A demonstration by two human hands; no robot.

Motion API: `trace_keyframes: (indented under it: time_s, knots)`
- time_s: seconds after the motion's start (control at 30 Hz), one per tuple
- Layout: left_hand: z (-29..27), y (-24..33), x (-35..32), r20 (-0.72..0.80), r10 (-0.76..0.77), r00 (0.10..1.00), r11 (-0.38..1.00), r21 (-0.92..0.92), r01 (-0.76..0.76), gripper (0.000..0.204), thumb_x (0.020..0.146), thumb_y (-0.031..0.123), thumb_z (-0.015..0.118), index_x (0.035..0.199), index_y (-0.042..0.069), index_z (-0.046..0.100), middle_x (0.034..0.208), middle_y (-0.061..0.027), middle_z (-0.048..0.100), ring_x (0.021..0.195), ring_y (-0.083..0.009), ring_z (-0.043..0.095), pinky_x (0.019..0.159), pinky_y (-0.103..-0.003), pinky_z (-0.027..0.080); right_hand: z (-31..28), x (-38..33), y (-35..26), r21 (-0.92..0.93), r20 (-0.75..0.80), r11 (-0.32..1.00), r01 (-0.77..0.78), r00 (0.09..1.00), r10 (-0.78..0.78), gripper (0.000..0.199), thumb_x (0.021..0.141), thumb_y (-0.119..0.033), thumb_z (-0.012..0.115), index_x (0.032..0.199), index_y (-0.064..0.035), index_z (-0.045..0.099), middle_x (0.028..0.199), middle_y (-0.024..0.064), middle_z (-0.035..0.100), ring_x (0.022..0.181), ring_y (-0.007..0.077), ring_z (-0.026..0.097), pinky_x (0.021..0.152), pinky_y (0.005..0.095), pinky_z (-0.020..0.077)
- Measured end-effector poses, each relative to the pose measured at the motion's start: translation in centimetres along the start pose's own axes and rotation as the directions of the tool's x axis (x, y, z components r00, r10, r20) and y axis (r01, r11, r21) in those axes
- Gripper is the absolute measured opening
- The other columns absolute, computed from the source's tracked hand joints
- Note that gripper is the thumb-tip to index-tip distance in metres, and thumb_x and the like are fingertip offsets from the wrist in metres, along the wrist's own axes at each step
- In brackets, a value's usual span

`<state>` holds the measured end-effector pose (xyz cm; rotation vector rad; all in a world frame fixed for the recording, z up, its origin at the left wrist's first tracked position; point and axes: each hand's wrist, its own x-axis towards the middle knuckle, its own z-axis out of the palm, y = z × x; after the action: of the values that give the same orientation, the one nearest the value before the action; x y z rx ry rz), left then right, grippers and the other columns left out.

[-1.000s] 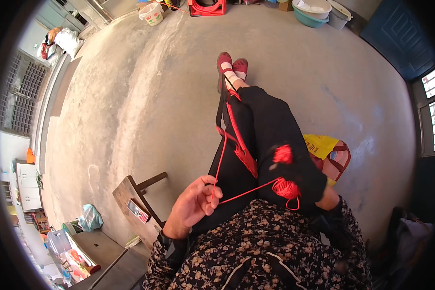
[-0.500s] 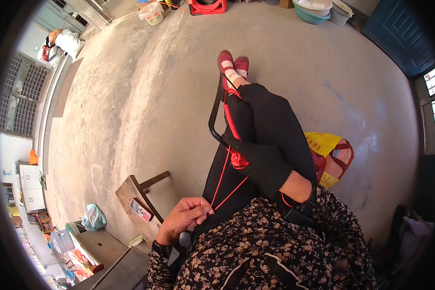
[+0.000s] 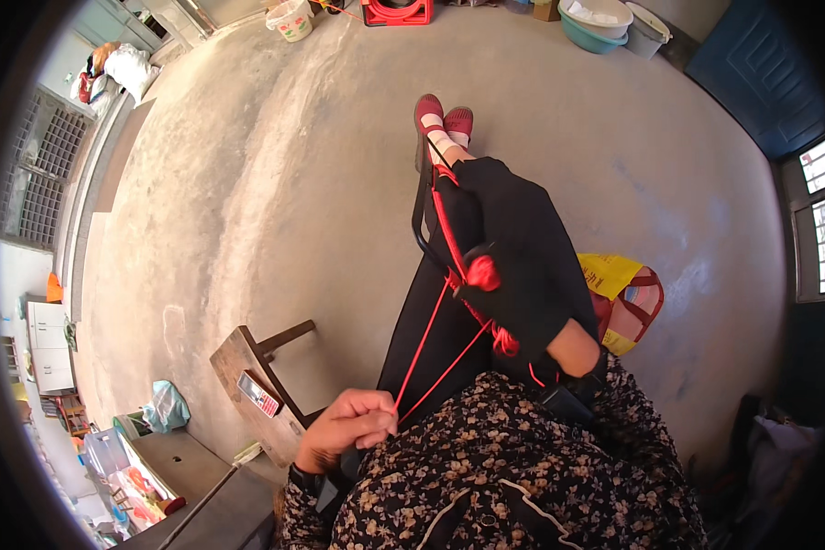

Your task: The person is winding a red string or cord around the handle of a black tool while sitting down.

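My bare left hand (image 3: 356, 423) is closed in a pinch on a thin red cord (image 3: 422, 346), near the front of my lap. Two taut strands fan out from it toward my right hand. My right hand (image 3: 533, 298), in a black glove, is closed over my thigh, with a bright red bunch (image 3: 483, 273) at its fingers; whether that is cord or part of the glove, I cannot tell. Below it hangs a small red tangle (image 3: 504, 341). A black curved bar (image 3: 419, 215) runs from my feet toward the glove, beside a red-wrapped length (image 3: 447, 227).
A wooden stool (image 3: 247, 376) at my left carries a mobile phone (image 3: 258, 394). Right of my legs stands a red and yellow bag (image 3: 625, 298). My crossed feet in red shoes (image 3: 429, 115) lie ahead. Basins (image 3: 596, 26) and a bucket (image 3: 291, 20) stand far off.
My right hand has shifted right and turned, showing the red bunch at its fingers and a tangle beneath. The bar's near end has moved right. My left hand keeps its pinch, slightly lower left.
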<state>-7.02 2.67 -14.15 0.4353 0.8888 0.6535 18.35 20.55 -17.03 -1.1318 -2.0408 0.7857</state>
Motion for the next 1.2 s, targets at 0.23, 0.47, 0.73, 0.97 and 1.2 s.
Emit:
trace_keyframes:
  time_s: [0.23, 0.47, 0.73, 0.97, 1.2]
  knots:
    - [4.0, 8.8, 6.2, -0.060, 0.740, 0.670, 0.647, -0.207, -0.734, 0.038, 0.087, 0.017, 0.060, 0.120, 0.000, 0.057, 0.142, -0.0200, 0.039, 0.128, -0.0318, 0.044, 0.089, -0.041, 0.050, -5.2, 3.7, 0.5, 0.198, -0.221, 0.971, -0.131, 0.959, 0.174, 0.030, 0.082, -0.023, 0.068, 0.105, -0.0050, 0.061, 0.089, 0.0129, 0.063, 0.084, 0.0321, 0.062, 0.075, 0.0406, 0.0501]
    - [1.0, 5.4, 15.6, -0.121, 0.555, 0.823, 0.826, 0.196, -0.528, 0.039, 0.091, 0.018, 0.061, 0.128, 0.006, 0.053, 0.114, -0.0074, 0.062, 0.096, -0.0149, 0.061, 0.075, -0.028, 0.052, -1.7, 6.5, -3.0, -0.276, -0.019, 0.937, 0.216, 0.973, -0.230, 0.028, 0.084, -0.014, 0.067, 0.109, -0.0038, 0.061, 0.101, 0.0146, 0.064, 0.087, 0.0286, 0.064, 0.075, 0.0321, 0.0514]
    - [-0.5, 7.7, 10.5, -0.390, 0.317, 0.865, 0.773, -0.423, -0.474, 0.019, 0.091, 0.027, 0.060, 0.094, 0.009, 0.059, 0.081, -0.0025, 0.063, 0.066, -0.0139, 0.059, 0.052, -0.027, 0.044, -2.9, 5.3, -2.6, -0.058, -0.192, 0.972, 0.228, 0.953, -0.235, 0.043, 0.082, -0.002, 0.065, 0.122, 0.0018, 0.051, 0.117, 0.0156, 0.060, 0.096, 0.0250, 0.063, 0.080, 0.0334, 0.0508]
    - [1.8, 12.5, 0.4, 0.860, 0.440, 0.260, 0.858, -0.317, -0.404, 0.023, 0.086, 0.015, 0.061, 0.067, 0.010, 0.049, 0.061, -0.0045, 0.049, 0.042, -0.0153, 0.043, 0.039, -0.036, 0.030, -0.1, 4.3, -6.4, -0.197, 0.083, 0.781, 0.592, 0.804, -0.588, 0.035, 0.077, -0.024, 0.067, 0.107, -0.0064, 0.061, 0.108, 0.0117, 0.059, 0.097, 0.0302, 0.056, 0.084, 0.0410, 0.0455]
    - [1.3, 8.6, -4.1, -0.312, 0.820, 0.479, 0.528, 0.094, -0.844, 0.012, 0.089, 0.011, 0.054, 0.079, 0.005, 0.050, 0.081, -0.0101, 0.061, 0.067, -0.0130, 0.058, 0.059, -0.026, 0.047, -6.3, 0.7, -6.6, 0.232, 0.680, 0.972, -0.036, 0.721, -0.135, 0.015, 0.085, -0.021, 0.065, 0.086, -0.0065, 0.066, 0.075, 0.0058, 0.064, 0.084, 0.0234, 0.062, 0.079, 0.0343, 0.0480]
